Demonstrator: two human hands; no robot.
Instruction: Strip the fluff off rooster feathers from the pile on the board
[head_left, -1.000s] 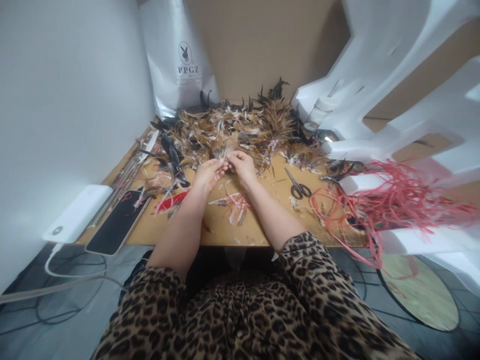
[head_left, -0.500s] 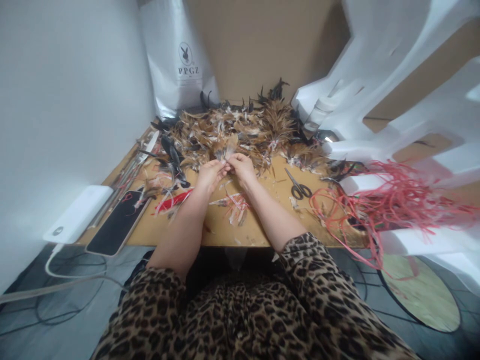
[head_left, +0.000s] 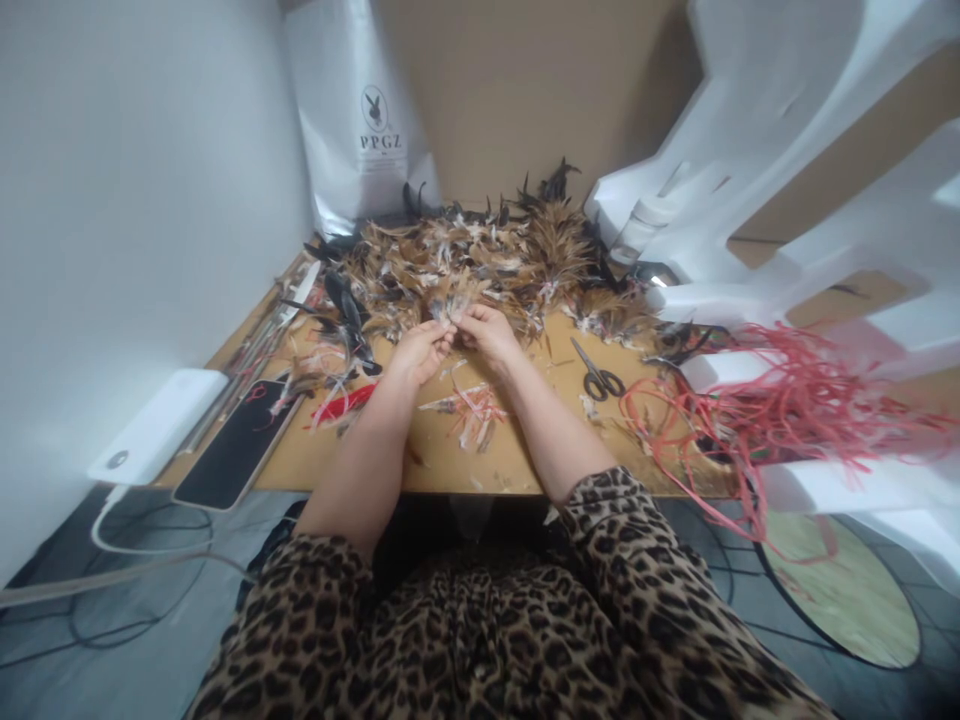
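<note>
My left hand [head_left: 420,352] and my right hand [head_left: 489,333] meet at the near edge of a big heap of brown, black and white feathers [head_left: 480,260] on a wooden table [head_left: 525,440]. Both hands are closed in a pinch on a small bunch of feathers [head_left: 452,303] that fans out above the fingertips. Loose feather scraps and pink strips [head_left: 469,408] lie on the table between my forearms.
Black scissors [head_left: 596,372] lie to the right of my hands. A tangle of red strings [head_left: 757,400] spreads over white foam pieces [head_left: 787,150] at right. A phone [head_left: 236,445], a white power bank [head_left: 157,425] and metal rods sit at left. A white bag [head_left: 367,110] stands behind.
The hands have stayed together at the heap's edge, with only slight finger movement on the feather bunch. The view shifted a little.
</note>
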